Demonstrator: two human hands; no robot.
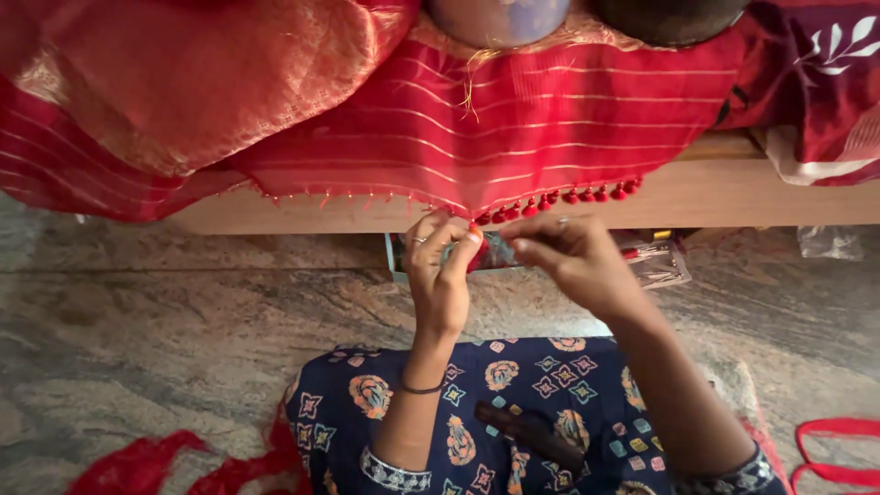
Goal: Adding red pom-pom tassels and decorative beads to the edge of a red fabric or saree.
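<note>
A red sari cloth [513,128] with thin gold stripes hangs over a wooden ledge [715,197]. Small red tassels [568,197] line its lower hem. My left hand [440,275] pinches the hem edge at a red tassel, fingers closed on it. My right hand [573,257] is closed next to it, fingertips pinched on the same spot; whether it holds a needle or thread is too small to tell. Both hands meet just below the hem, above my lap in a dark blue printed garment [513,412].
A shallow box with small items [655,261] lies on the stone floor [183,321] under the ledge. Red thread or cloth scraps [147,463] lie at lower left, a red loop [839,449] at lower right. Two round vessels [500,18] sit on the cloth above.
</note>
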